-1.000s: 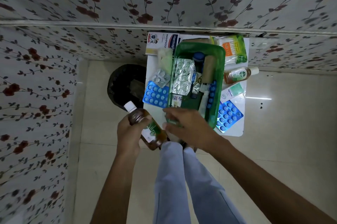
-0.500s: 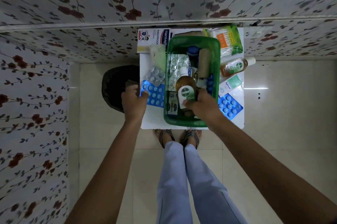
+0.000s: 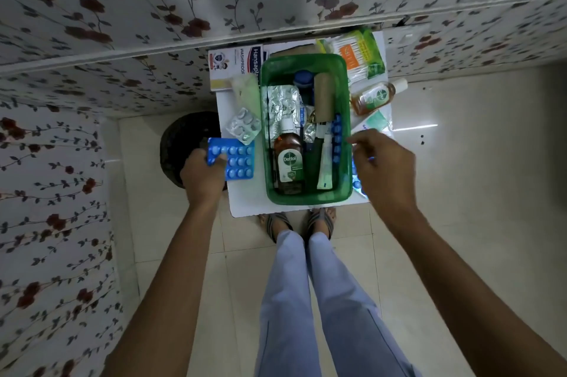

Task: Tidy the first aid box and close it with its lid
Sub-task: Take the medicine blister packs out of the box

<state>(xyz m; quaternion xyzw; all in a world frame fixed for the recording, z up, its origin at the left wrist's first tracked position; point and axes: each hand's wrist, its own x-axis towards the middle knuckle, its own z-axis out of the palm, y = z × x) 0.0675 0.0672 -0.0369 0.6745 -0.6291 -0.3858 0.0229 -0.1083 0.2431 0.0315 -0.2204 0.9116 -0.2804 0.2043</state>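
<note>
A green first aid box (image 3: 306, 197) stands open on a small white table (image 3: 245, 204). Inside lie a brown Dettol bottle (image 3: 287, 161), silver foil strips (image 3: 283, 108), a cardboard roll (image 3: 323, 97), a white tube (image 3: 325, 161) and a blue-capped bottle (image 3: 303, 79). My left hand (image 3: 202, 177) grips a blue blister pack (image 3: 233, 161) left of the box. To the right of the box my right hand (image 3: 380, 168) hovers with fingers apart over another blue blister pack (image 3: 356, 180), mostly hidden. No lid can be made out.
On the table lie a second Dettol bottle (image 3: 374, 95), a cotton-bud pack (image 3: 359, 57), a plaster box (image 3: 236, 68), a silver pill strip (image 3: 244, 125) and a pale sachet (image 3: 376, 121). A dark bin (image 3: 187, 143) stands left of the table. Floral walls close in behind and left.
My right hand put the Dettol bottle into the box, let go and moved right beside it. My left hand closed on the blue blister pack left of the box.
</note>
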